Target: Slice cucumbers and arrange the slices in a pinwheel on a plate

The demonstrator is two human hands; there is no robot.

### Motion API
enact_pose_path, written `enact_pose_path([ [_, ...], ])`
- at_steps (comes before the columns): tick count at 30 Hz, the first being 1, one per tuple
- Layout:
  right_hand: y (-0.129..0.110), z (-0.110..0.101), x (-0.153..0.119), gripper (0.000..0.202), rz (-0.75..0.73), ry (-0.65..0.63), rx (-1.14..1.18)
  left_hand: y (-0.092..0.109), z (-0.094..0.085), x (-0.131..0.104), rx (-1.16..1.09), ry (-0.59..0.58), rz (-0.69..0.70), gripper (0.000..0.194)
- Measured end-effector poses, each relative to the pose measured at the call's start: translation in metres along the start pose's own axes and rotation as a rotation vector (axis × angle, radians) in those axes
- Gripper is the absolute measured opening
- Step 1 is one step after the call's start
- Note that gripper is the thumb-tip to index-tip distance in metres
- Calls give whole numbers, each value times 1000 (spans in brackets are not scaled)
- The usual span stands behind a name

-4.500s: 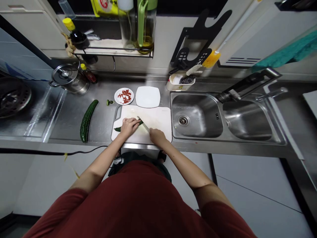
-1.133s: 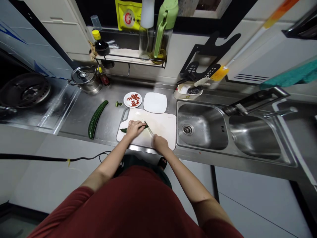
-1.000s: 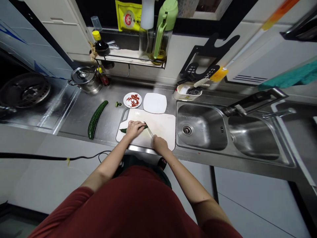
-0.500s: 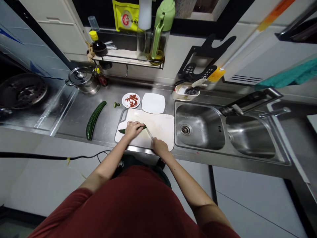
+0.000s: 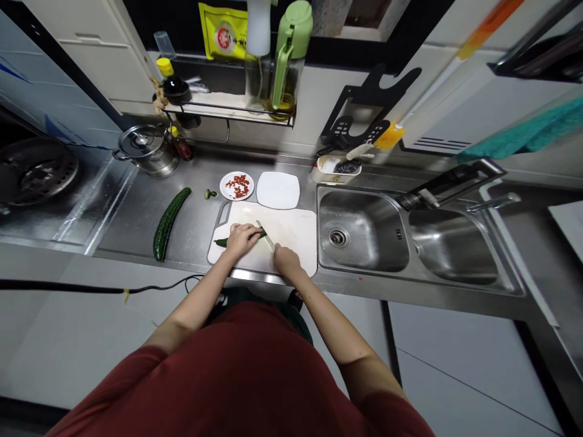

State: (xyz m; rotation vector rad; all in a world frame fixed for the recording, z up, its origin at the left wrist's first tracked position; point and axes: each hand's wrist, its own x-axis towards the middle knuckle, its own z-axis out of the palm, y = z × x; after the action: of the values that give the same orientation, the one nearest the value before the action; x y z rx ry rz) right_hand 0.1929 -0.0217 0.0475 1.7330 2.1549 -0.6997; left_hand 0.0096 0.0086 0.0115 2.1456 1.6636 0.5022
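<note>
Fingers (image 5: 252, 230) of the left hand (image 5: 239, 241) are pinning the cucumber (image 5: 221, 242) on the board (image 5: 298, 233) as the right hand (image 5: 286, 262), clenched round the knife (image 5: 266, 237), is sliding it farther across, apparently continuing the cut.

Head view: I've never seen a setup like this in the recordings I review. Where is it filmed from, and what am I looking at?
There is no machine here: these are a person's bare hands. Every picture comes from one camera on the person's head, looking forward and down over a red shirt. The left hand holds a cucumber on a white cutting board; the right hand grips a knife, its blade at the cucumber's right end. On the steel counter, to the left, lies a whole cucumber. Behind the board are a round plate of chopped red pieces and a squarish white plate. A double sink is to the right.
</note>
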Motion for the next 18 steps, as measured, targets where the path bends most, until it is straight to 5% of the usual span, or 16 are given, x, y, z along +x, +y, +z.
enact_pose_path([
  [18,20,10,-39,25,66,-71,-13,0,0,1,-5,16,-31,27],
])
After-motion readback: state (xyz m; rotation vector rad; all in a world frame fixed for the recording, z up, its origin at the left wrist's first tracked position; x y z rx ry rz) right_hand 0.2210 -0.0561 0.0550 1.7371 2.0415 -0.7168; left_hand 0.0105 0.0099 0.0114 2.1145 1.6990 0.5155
